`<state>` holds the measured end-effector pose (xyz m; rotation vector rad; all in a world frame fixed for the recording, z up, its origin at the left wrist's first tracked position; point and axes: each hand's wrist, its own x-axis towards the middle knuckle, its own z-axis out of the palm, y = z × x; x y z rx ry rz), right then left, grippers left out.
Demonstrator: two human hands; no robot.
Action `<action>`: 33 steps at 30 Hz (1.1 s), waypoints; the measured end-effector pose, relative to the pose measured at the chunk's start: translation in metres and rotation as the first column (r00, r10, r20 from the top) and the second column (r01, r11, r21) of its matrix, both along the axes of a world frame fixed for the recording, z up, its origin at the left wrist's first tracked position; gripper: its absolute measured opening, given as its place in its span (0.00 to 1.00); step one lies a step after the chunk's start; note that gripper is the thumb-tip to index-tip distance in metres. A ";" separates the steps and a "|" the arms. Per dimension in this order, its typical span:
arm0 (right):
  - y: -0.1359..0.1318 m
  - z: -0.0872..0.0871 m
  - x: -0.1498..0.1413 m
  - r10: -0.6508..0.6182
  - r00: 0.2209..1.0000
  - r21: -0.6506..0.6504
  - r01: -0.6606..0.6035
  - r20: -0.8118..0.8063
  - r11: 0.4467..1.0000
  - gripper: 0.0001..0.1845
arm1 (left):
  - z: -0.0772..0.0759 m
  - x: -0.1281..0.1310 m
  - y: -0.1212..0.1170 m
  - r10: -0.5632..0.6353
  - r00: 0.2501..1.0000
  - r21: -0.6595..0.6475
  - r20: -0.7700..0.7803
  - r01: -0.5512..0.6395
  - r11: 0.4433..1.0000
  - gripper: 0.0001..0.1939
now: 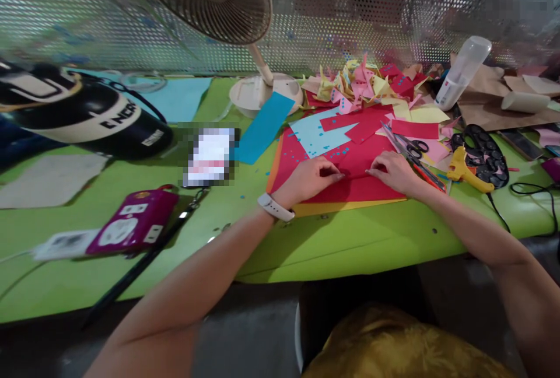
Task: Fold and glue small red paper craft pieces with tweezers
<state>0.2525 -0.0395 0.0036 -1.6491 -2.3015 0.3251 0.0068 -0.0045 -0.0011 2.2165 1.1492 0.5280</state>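
Note:
My left hand wears a white wristband and is closed in a pinch, thumb and forefinger at one end of a piece of red paper. Its other end is pinched by my right hand. Red on red, the outline of this piece is hard to make out. Both hands rest over a large red sheet, with an orange-yellow sheet showing under its edge. Just beyond the fingers lie a light blue sheet scattered with small blue bits and several red strips.
Scissors and a yellow glue gun lie to the right. Behind are a heap of folded paper scraps, a clear bottle and a fan. Leftward are a blue strip, phone, purple power bank and black flask.

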 end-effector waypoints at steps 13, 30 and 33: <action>0.001 -0.001 0.005 -0.046 0.999 -0.013 0.046 -0.007 0.999 0.12 | 0.021 -0.007 -0.006 0.070 0.948 0.173 -0.310 -0.016 0.985 0.15; 0.003 -0.004 0.010 -0.004 0.998 -0.006 0.003 -0.067 1.000 0.10 | -0.015 0.041 -0.061 -0.053 0.905 0.340 -0.422 0.212 0.916 0.47; 0.003 -0.004 0.012 -0.004 0.998 0.000 0.004 -0.067 1.000 0.11 | -0.014 0.044 -0.063 -0.040 0.901 0.344 -0.433 0.206 0.916 0.47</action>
